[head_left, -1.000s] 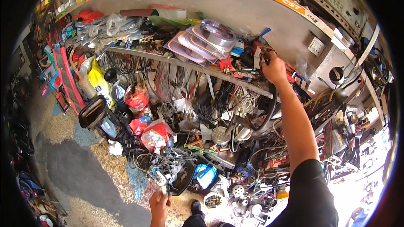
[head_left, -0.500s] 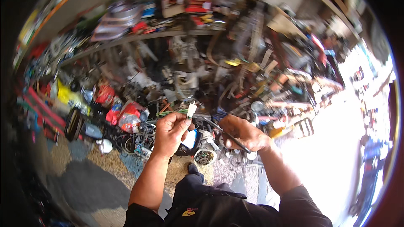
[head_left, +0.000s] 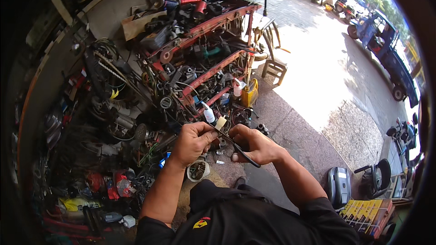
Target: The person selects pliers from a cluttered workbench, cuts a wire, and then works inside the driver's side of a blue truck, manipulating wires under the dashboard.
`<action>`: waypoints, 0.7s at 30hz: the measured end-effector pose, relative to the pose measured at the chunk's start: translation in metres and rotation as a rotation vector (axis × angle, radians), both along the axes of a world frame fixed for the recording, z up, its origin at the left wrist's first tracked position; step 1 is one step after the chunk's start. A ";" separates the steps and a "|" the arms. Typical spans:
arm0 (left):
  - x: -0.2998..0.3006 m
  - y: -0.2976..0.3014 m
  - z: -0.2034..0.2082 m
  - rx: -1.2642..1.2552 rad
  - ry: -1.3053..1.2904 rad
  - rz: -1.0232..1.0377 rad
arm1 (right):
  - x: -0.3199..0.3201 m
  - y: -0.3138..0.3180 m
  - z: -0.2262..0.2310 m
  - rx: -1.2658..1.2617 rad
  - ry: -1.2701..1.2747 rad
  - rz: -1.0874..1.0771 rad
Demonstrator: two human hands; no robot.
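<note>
My left hand (head_left: pixel 192 146) is closed, with thumb and fingers pinching a small cream-white plastic connector (head_left: pixel 220 123) that sticks up past the fingertips. In my right hand (head_left: pixel 261 146), also closed, is a slim dark tool (head_left: pixel 245 153) like a thin rod or tweezers; its exact kind does not show. The tool slants from below my right fingers up to the connector. Its upper tip is at or very near the connector's base, and contact is hard to make out. Both hands are close together in front of my body.
Under my hands stands a white bucket (head_left: pixel 198 171) of small parts. Ahead is a red metal rack (head_left: pixel 213 69) crammed with parts, with a white bottle (head_left: pixel 208 113) and a yellow jug (head_left: pixel 250 93) nearby. A wooden stool (head_left: pixel 274 69) stands by the opening; a dark case (head_left: pixel 339 186) lies right.
My view has swung right, from the cluttered shelves toward the rack and street. The dark tool's tip has come closer to the connector, and my hands have drawn together.
</note>
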State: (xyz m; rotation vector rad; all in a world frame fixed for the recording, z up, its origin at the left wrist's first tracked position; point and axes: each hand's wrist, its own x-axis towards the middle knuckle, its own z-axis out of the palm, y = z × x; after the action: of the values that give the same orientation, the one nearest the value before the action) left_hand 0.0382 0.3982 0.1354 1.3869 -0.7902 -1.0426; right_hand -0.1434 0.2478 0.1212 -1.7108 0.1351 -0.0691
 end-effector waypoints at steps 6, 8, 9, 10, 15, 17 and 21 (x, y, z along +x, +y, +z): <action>-0.053 -0.079 0.006 0.082 -0.084 -0.261 | -0.073 -0.021 -0.016 0.012 -0.013 -0.319; -0.068 -0.102 0.006 0.093 -0.104 -0.338 | -0.095 -0.028 -0.022 -0.034 -0.004 -0.399; -0.075 -0.113 0.005 0.102 -0.111 -0.375 | -0.106 -0.032 -0.024 -0.078 0.003 -0.441; -0.083 -0.124 0.004 0.123 -0.122 -0.408 | -0.116 -0.035 -0.027 -0.068 0.002 -0.469; -0.115 -0.185 -0.005 0.197 -0.132 -0.585 | -0.156 -0.057 -0.044 -0.082 0.008 -0.632; -0.126 -0.213 -0.013 0.193 -0.117 -0.673 | -0.171 -0.069 -0.055 -0.106 0.000 -0.699; -0.146 -0.273 -0.039 0.207 -0.205 -0.822 | -0.192 -0.102 -0.072 -0.025 -0.014 -0.813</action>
State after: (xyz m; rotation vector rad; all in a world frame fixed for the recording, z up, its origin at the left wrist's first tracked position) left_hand -0.1073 0.1253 0.0967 1.3726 -1.5080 -1.6556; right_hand -0.3351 0.1462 0.0494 -1.5826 0.8132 -0.6833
